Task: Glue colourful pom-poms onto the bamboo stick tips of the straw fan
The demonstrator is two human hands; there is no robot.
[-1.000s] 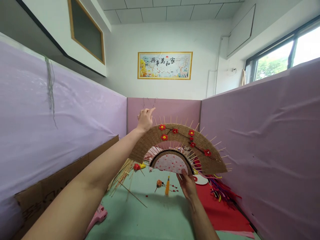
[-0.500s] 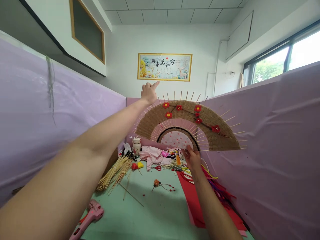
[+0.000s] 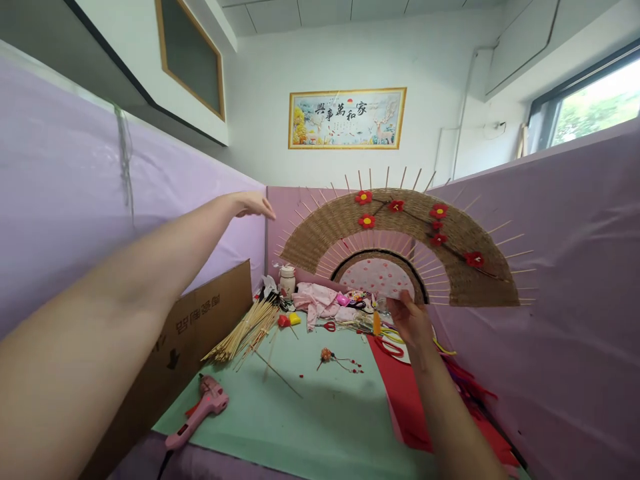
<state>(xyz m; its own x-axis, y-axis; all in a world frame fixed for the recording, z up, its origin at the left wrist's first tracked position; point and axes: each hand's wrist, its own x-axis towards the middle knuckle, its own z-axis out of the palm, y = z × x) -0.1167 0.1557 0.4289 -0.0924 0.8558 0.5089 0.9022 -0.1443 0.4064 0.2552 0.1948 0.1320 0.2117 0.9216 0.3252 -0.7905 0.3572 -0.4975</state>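
Observation:
My right hand (image 3: 411, 319) grips the bottom centre of a woven straw fan (image 3: 400, 237) and holds it upright above the table. The fan is semicircular, with thin sticks poking out around its rim, red flowers (image 3: 367, 221) on a dark twig, and a white dotted centre piece (image 3: 379, 278). My left hand (image 3: 251, 203) is raised to the left of the fan, apart from it, fingers loosely bent and holding nothing, near the top of the purple partition.
On the green table (image 3: 310, 413) lie a pink glue gun (image 3: 200, 411), a bundle of bamboo sticks (image 3: 243, 333), red felt sheets (image 3: 400, 393), red scissors (image 3: 327, 326), a small jar (image 3: 287, 281) and pink cloth (image 3: 315, 300). Purple partitions enclose it; a cardboard sheet (image 3: 200, 320) leans on the left.
My left hand left the fan's upper left edge, stopped pointing and swung left and lower. The fan rose and shifted right; the view turned slightly left and down.

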